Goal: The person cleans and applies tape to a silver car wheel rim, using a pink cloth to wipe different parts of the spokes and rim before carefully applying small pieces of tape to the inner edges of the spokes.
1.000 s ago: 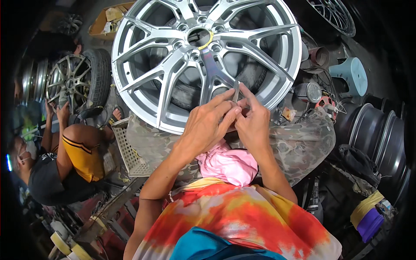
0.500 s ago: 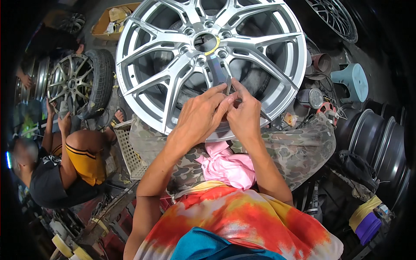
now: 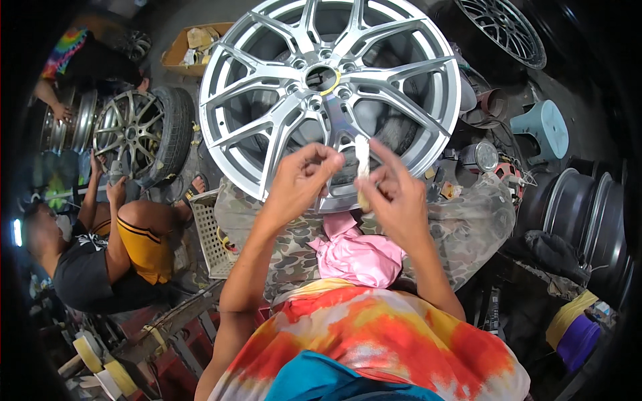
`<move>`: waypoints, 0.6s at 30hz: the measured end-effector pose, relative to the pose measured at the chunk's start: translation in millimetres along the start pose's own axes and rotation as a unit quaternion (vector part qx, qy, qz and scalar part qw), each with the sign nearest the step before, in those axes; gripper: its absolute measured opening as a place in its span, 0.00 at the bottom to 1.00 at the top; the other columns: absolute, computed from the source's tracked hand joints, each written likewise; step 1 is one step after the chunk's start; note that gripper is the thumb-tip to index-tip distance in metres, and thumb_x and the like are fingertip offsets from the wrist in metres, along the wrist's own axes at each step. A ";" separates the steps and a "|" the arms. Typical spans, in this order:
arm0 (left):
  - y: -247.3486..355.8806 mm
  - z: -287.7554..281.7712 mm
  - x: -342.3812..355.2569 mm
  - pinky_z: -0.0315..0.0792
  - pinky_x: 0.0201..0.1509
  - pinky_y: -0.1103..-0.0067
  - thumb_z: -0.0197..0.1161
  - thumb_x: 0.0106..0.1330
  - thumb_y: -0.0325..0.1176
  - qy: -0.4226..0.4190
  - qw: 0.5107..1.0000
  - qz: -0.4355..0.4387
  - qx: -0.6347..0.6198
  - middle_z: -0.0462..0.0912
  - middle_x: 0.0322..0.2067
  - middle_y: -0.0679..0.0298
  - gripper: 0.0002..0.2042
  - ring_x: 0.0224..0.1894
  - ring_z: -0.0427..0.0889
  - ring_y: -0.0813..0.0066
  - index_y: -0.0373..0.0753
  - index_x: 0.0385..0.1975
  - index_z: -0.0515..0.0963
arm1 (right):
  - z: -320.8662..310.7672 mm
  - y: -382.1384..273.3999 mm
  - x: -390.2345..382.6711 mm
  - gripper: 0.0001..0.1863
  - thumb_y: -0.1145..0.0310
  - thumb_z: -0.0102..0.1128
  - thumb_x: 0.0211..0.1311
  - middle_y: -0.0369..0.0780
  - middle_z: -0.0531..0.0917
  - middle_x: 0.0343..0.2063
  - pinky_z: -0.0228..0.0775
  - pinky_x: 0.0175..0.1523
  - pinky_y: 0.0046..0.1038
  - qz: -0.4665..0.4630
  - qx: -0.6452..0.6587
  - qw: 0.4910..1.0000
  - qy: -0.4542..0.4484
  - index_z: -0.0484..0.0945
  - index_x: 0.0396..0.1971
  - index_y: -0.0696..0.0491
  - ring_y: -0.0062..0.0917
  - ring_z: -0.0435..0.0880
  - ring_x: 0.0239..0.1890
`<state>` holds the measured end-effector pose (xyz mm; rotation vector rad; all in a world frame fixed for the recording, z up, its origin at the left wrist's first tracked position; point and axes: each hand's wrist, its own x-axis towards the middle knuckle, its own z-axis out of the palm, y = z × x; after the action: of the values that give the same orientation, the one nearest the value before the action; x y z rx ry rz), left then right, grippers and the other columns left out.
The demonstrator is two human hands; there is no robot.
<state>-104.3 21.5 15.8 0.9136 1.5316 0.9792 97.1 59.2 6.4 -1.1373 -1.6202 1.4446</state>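
Observation:
A large silver multi-spoke wheel [image 3: 267, 87] lies face up before me, with a yellow ring at its centre bore and a darker patch on the spoke nearest me. My left hand [image 3: 307, 177] is raised over the wheel's near rim, fingers curled toward the thumb; what they pinch, if anything, is too small to tell. My right hand [image 3: 394, 190], just to its right, grips an upright narrow white strip [image 3: 362, 150] with a tan lower end, its index finger raised beside it. A pink cloth [image 3: 358, 260] lies below on camouflage fabric [image 3: 455, 234].
At left a seated co-worker [image 3: 87, 260] handles a spoked wheel [image 3: 127, 127]; another person's hand [image 3: 61, 110] is above. A plastic basket [image 3: 221, 250] and cardboard box [image 3: 180, 50] stand left; a blue stool [image 3: 548, 130], metal can [image 3: 478, 157] and stacked rims [image 3: 565, 207] are right.
My hands have moved apart, the left leftward, the right rightward. The white strip now shows in my right hand, where a thin greyish piece was between both hands' fingers before.

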 end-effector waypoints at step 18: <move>7.6 6.0 -18.8 0.75 0.47 0.75 0.62 0.74 0.31 0.029 0.944 0.184 0.272 0.86 0.38 0.59 0.09 0.41 0.84 0.71 0.30 0.36 0.83 | -42.4 13.6 -50.4 0.18 0.78 0.71 0.63 0.33 0.81 0.26 0.76 0.33 0.20 0.011 0.056 0.996 -0.063 0.82 0.52 0.60 0.12 0.79 0.30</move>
<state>-95.0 7.8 29.0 1.6202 1.7550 0.8495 157.4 29.7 2.8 -1.0217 -1.5932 1.6281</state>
